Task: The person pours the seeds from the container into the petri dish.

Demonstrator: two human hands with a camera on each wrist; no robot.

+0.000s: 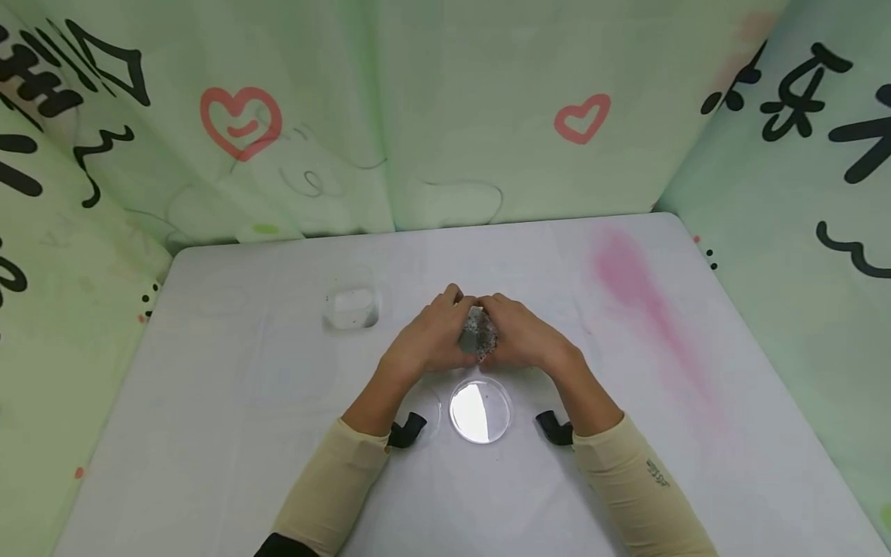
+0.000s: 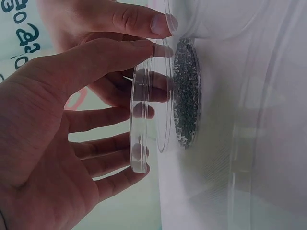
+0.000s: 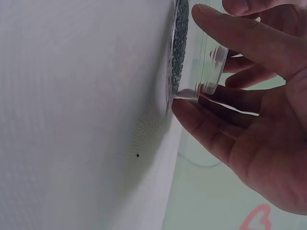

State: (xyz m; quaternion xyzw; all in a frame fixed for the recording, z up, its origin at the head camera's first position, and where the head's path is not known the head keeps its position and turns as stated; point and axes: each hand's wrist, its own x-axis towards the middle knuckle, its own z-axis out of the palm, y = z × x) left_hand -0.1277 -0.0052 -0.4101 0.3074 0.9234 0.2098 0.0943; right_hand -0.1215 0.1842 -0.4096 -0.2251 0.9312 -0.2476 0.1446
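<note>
Both hands meet over the middle of the table around a clear petri dish (image 3: 189, 94) with dark granules (image 2: 186, 96) spread over its bottom. My left hand (image 1: 438, 333) pinches a clear round lid (image 2: 138, 120) by its rim, thumb on the near edge and fingers on the far side. Thumb and fingers of my right hand (image 1: 518, 333) grip the dish at its side wall, low over the white cloth. Lid and dish stand close and nearly parallel, with the lid above. Part of the dish is hidden by the hands in the head view.
A second clear round dish piece (image 1: 480, 410) lies on the white table (image 1: 244, 464) just nearer than the hands. Farther back on the left stands a clear container (image 1: 351, 308) with something whitish in it. Green curtains (image 1: 445, 116) border the table's back and sides.
</note>
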